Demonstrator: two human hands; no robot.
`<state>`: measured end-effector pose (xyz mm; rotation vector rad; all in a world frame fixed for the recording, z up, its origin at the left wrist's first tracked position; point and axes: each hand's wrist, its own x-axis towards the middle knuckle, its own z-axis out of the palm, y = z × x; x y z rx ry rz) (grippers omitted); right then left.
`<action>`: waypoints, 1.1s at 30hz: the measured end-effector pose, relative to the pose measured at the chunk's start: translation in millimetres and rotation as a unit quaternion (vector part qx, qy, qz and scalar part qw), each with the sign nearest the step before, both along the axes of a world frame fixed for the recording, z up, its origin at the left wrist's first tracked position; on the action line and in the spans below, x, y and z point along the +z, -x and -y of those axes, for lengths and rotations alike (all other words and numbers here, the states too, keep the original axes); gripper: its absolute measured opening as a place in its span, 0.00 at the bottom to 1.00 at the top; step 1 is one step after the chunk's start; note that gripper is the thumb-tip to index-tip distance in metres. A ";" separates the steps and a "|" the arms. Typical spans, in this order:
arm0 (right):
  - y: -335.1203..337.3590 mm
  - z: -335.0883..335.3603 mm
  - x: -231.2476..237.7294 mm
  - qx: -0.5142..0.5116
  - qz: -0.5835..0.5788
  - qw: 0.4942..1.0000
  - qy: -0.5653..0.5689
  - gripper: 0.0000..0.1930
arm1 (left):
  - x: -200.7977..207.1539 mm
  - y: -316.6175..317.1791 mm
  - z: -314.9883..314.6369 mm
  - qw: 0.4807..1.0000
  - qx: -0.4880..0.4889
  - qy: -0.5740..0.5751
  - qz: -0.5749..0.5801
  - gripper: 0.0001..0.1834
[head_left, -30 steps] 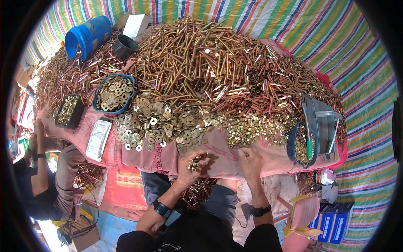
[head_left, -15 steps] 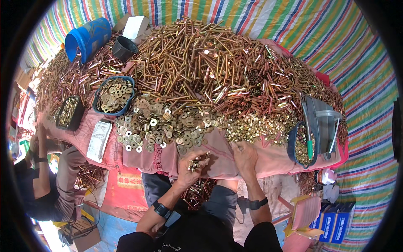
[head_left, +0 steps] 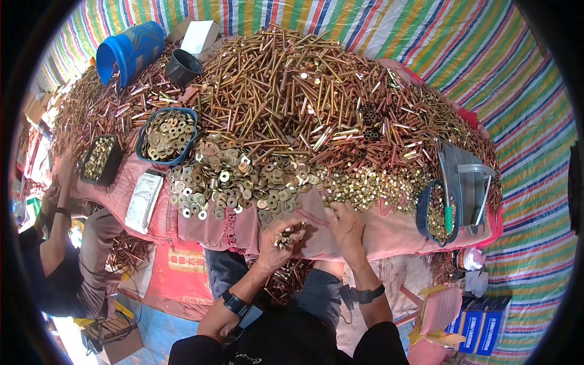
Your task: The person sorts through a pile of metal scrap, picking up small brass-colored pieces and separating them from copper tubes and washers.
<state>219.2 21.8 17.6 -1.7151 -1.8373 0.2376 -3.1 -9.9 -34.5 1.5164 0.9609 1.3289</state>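
My left hand (head_left: 277,246) is closed around a bunch of short brass-coloured metal rods (head_left: 283,238), whose ends point up out of the fingers. To its right, my right hand (head_left: 347,226) rests low over the pink cloth, its fingers bent together at the near edge of a heap of small brass-coloured nuts (head_left: 380,185). What those fingertips hold, if anything, is too small to make out. Left of the nuts spreads a heap of flat round washers (head_left: 237,179). Behind both heaps rises a big mound of long coppery rods and tubes (head_left: 274,91).
A blue tub of washers (head_left: 169,135) and a dark tray of nuts (head_left: 100,159) stand left. At right sit a nut-filled tub (head_left: 437,213) and a grey bin (head_left: 468,182). A blue bucket (head_left: 128,55) lies far left. Another person's arm (head_left: 58,213) reaches in at left.
My right hand has shifted slightly left along the nut heap's edge. My left hand stays nearly in place with its rods. The other person's arm has reached farther forward.
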 end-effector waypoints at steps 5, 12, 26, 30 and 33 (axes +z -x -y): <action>-9.1 9.9 -1.1 0.045 0.002 0.999 -0.004 0.13 | -2.7 -0.5 0.6 1.000 -0.016 0.014 0.013 0.15; -11.6 6.3 -5.0 0.046 -0.171 0.983 0.041 0.13 | -0.6 0.5 -0.6 1.000 -0.007 -0.023 0.008 0.15; 35.8 21.6 58.7 0.216 -0.136 0.967 0.006 0.14 | 12.4 0.8 -1.2 0.999 0.013 -0.031 -0.015 0.15; 35.0 30.1 57.8 0.194 -0.149 0.969 0.045 0.13 | 10.0 1.9 -2.5 0.998 0.012 -0.053 -0.035 0.13; 35.9 32.1 48.5 0.140 -0.245 0.951 0.127 0.12 | 10.5 2.9 -3.3 0.998 0.005 -0.058 -0.029 0.12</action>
